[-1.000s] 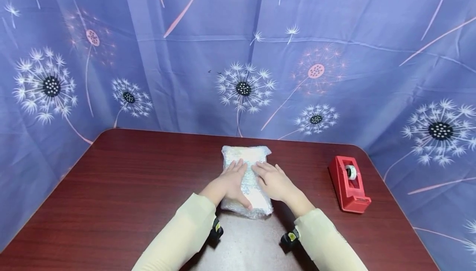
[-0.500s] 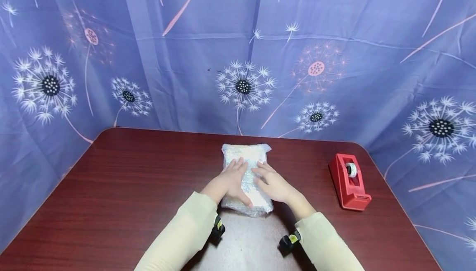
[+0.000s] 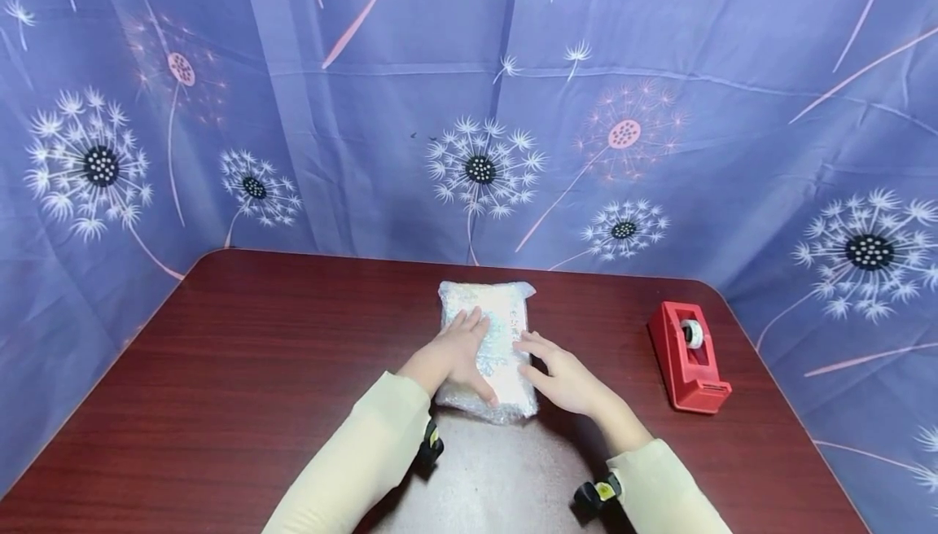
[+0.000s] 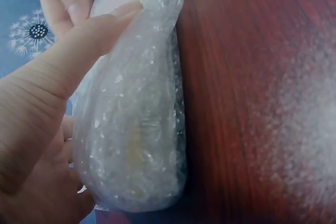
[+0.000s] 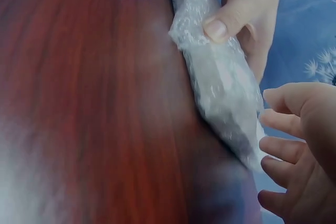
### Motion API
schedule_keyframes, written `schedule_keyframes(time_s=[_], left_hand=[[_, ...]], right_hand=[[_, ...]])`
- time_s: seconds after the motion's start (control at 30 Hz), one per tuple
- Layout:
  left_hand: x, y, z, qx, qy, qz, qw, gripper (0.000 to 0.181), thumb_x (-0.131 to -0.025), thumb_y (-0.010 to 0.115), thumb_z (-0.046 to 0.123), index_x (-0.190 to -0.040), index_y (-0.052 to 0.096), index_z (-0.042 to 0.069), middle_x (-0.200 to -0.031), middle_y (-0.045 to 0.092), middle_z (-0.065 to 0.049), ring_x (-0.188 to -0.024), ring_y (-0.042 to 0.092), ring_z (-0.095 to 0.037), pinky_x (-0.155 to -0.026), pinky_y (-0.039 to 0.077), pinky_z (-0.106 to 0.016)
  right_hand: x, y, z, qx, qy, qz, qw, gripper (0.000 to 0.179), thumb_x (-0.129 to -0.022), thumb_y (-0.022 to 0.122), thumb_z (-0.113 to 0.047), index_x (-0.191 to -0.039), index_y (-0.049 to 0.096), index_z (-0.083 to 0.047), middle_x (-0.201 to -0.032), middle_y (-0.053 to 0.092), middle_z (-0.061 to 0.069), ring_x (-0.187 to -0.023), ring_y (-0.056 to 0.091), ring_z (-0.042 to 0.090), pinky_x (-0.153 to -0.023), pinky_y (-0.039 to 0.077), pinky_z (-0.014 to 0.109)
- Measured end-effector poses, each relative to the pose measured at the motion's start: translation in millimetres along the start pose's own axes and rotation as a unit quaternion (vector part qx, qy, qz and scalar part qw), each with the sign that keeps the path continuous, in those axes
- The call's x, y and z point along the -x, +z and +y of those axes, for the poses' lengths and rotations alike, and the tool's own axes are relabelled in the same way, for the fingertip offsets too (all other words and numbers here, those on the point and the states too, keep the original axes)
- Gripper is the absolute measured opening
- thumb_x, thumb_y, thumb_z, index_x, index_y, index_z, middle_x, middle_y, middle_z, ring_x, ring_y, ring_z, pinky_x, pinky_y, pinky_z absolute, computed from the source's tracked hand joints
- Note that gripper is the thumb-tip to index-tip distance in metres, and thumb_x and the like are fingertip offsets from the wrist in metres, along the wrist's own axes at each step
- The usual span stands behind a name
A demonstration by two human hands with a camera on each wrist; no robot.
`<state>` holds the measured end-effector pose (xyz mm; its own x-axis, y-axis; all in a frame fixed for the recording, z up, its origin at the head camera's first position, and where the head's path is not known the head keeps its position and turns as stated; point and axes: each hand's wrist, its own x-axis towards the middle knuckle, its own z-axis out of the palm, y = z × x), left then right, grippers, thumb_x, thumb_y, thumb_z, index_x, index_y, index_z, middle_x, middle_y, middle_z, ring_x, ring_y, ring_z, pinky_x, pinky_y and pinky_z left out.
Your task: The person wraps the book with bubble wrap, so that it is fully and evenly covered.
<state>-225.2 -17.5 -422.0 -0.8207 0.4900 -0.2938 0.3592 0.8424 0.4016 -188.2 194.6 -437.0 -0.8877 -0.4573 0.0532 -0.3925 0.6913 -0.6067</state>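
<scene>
A flat rectangular package in clear bubble wrap (image 3: 501, 306) lies on the table in the head view. My left hand (image 3: 458, 361) rests on its left part, fingers spread and the thumb lying across the lower middle. In the left wrist view, the left thumb (image 4: 79, 51) presses on the wrap near the package's edge. What is inside the wrap is hard to make out. My right hand (image 3: 563, 377) is at the package's right edge with fingers loosely bent, holding nothing. The right wrist view shows the right fingers (image 5: 283, 149) close beside the package; contact is hard to tell.
A red tape dispenser (image 3: 685, 363) with a roll of tape stands on the right side of the dark red wooden table (image 3: 256, 371). Behind the table hangs a blue curtain (image 3: 366, 151) with dandelion prints.
My right hand has moved off the top of the package to the right, toward its edge. The left hand has stayed on the package, which has hardly moved.
</scene>
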Motion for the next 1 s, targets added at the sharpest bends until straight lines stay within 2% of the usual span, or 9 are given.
schedule_keyframes(time_s=[0.2,0.4,0.53,0.7,0.9,1.0], left_hand=[[0.9,2.5,-0.3,-0.018,-0.007,0.003,0.9998,0.13,-0.056,0.083,0.059,-0.153,0.011,0.011,-0.16,-0.001,-0.008,-0.148,-0.002,-0.029,-0.12,0.008,-0.043],[2.8,1.0,3.3,-0.047,-0.041,0.01,0.998,0.13,-0.053,0.083,0.062,-0.153,0.014,0.016,-0.16,-0.001,-0.01,-0.147,0.001,-0.032,-0.12,0.005,-0.046],[2.9,-0.8,6.7,-0.072,-0.057,0.015,0.9957,0.131,-0.05,0.082,0.065,-0.153,0.016,0.017,-0.159,0.006,-0.015,-0.146,0.008,-0.035,-0.119,0.011,-0.046],[1.5,0.8,8.6,-0.059,-0.061,0.008,0.9963,0.134,-0.051,0.083,0.063,-0.154,0.012,0.015,-0.159,0.007,-0.015,-0.146,0.009,-0.034,-0.119,0.014,-0.047],[-0.9,1.6,10.4,-0.047,-0.071,0.0,0.9964,0.141,-0.053,0.083,0.062,-0.153,0.001,0.006,-0.16,0.003,-0.013,-0.147,0.005,-0.033,-0.119,0.013,-0.046],[-1.0,0.8,11.3,-0.057,-0.073,-0.004,0.9957,0.139,-0.054,0.082,0.063,-0.152,0.005,0.004,-0.16,0.004,-0.014,-0.147,0.006,-0.033,-0.119,0.014,-0.046]], right_hand=[[17.6,-4,12,0.004,0.017,0.041,0.999,0.043,-0.093,0.058,-0.022,-0.132,0.054,-0.004,-0.145,0.043,0.018,-0.136,0.037,0.036,-0.107,0.034,0.054],[29.3,-9,21,0.003,0.028,0.075,0.9968,0.042,-0.093,0.059,-0.022,-0.131,0.055,-0.005,-0.142,0.047,0.018,-0.133,0.042,0.034,-0.104,0.038,0.053],[35.6,-11,27,0.005,0.03,0.098,0.9947,0.04,-0.094,0.059,-0.022,-0.13,0.056,-0.004,-0.139,0.05,0.017,-0.13,0.045,0.033,-0.103,0.039,0.053],[46.0,-13,34,0.014,0.037,0.133,0.9903,0.037,-0.093,0.059,-0.019,-0.127,0.059,-0.003,-0.135,0.056,0.015,-0.127,0.05,0.031,-0.101,0.041,0.051],[58.1,-21,38,0.024,0.051,0.169,0.984,0.034,-0.092,0.061,-0.018,-0.124,0.062,-0.005,-0.13,0.06,0.012,-0.124,0.053,0.029,-0.098,0.042,0.048],[64.1,-26,38,0.031,0.054,0.18,0.9817,0.034,-0.092,0.061,-0.019,-0.124,0.062,-0.006,-0.129,0.06,0.012,-0.122,0.054,0.03,-0.097,0.044,0.045]])
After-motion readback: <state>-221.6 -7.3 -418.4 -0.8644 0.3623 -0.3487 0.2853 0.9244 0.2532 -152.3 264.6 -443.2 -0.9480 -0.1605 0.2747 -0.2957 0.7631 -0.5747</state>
